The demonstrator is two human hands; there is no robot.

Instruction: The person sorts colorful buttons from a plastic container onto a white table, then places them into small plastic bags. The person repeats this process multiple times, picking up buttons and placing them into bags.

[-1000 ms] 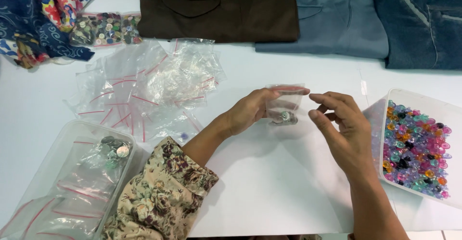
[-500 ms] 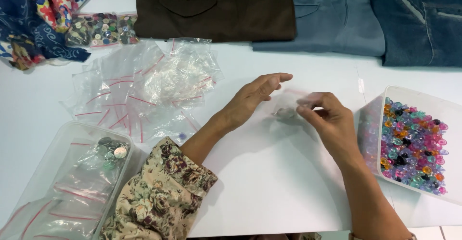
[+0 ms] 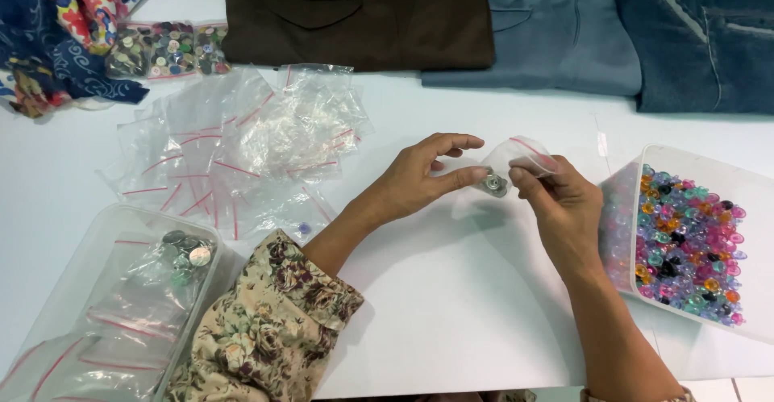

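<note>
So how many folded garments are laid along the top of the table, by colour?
Dark brown folded garment: 1
Grey-blue folded trousers: 1
Dark blue denim jeans: 1
Total: 3, not counting the patterned cloth heap at top left.

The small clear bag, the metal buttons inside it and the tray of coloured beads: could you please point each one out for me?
small clear bag [image 3: 524, 150], head view, upper edge.
metal buttons [image 3: 493, 183], head view, middle of the cluster.
tray of coloured beads [image 3: 717, 168], head view, bare far rim.
</note>
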